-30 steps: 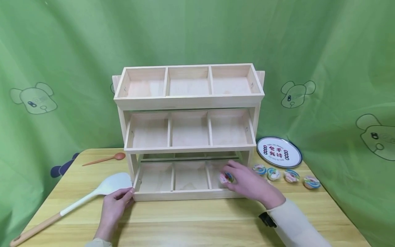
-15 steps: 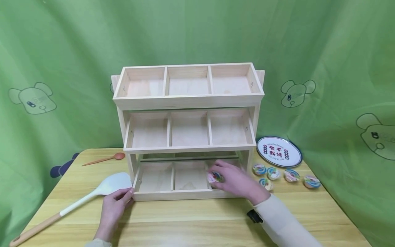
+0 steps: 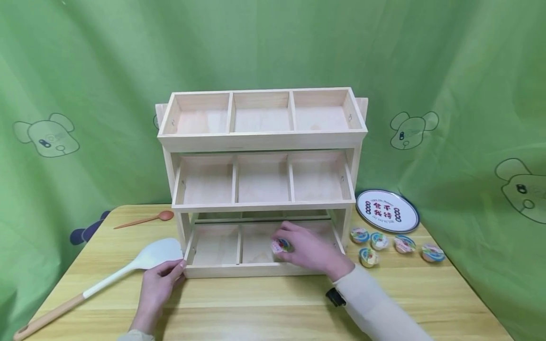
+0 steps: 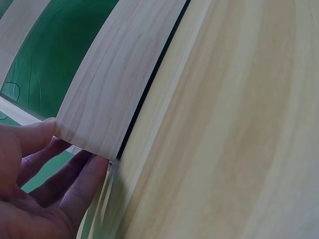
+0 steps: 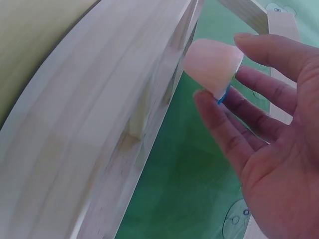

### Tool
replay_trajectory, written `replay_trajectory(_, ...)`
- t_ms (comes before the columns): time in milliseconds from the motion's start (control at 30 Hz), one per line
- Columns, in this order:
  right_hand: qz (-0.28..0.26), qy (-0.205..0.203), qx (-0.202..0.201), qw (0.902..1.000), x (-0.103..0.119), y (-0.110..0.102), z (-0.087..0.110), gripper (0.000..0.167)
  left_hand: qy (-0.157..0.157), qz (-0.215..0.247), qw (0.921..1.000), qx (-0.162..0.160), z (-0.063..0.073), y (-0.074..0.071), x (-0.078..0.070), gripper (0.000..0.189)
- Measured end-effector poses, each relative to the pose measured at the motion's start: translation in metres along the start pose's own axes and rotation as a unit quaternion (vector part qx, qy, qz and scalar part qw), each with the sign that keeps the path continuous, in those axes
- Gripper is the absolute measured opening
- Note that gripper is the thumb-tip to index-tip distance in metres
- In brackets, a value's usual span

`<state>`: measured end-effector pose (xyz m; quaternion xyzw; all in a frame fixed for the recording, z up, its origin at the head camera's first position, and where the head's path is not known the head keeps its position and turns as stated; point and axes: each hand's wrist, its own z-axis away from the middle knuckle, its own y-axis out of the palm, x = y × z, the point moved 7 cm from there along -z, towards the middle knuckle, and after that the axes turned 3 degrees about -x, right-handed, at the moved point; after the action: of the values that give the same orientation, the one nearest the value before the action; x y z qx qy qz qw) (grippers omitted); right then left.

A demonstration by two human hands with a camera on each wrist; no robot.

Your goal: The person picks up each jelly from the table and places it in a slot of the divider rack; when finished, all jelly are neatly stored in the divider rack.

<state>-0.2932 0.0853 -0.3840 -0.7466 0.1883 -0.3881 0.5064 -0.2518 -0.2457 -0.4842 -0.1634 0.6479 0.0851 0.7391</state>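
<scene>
My right hand (image 3: 304, 248) pinches a jelly cup (image 3: 280, 246) with a printed lid, over the middle compartment of the bottom tray (image 3: 256, 271). In the right wrist view the jelly cup (image 5: 212, 64) shows its pale pink body between thumb and fingers, apart from the wood. My left hand (image 3: 157, 289) holds the front left corner of that tray. Seen from the left wrist, the thumb lies at the top of the front board (image 4: 107, 74) and a fingertip at its lower corner. The tray belongs to a three-tier wooden rack (image 3: 262, 141), each tier having three compartments.
Several jelly cups (image 3: 404, 244) stand right of the rack, before an oval plate (image 3: 388, 210) with red characters. Left lie a white spatula (image 3: 158, 253) with a wooden handle and a small orange-red spoon (image 3: 165, 215). A green curtain (image 3: 264, 42) hangs behind the table (image 3: 239, 317).
My right hand has moved left with the jelly cup, from the bottom tray's right compartment to the middle one. A jelly cup behind the wrist has come into sight. My left hand stays put.
</scene>
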Motion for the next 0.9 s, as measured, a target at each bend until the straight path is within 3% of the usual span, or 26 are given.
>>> replay_trajectory(300,-0.007,-0.015,0.016,0.9997,0.013,0.006,-0.012,0.041,-0.002,-0.001,1.0,0.001,-0.001,0.0,0.0,0.028)
replay_trajectory(900,0.011,-0.049,0.002,0.9987,0.038,0.014,-0.041,0.037,0.0,0.001,1.0,0.005,-0.002,0.0,0.0,0.029)
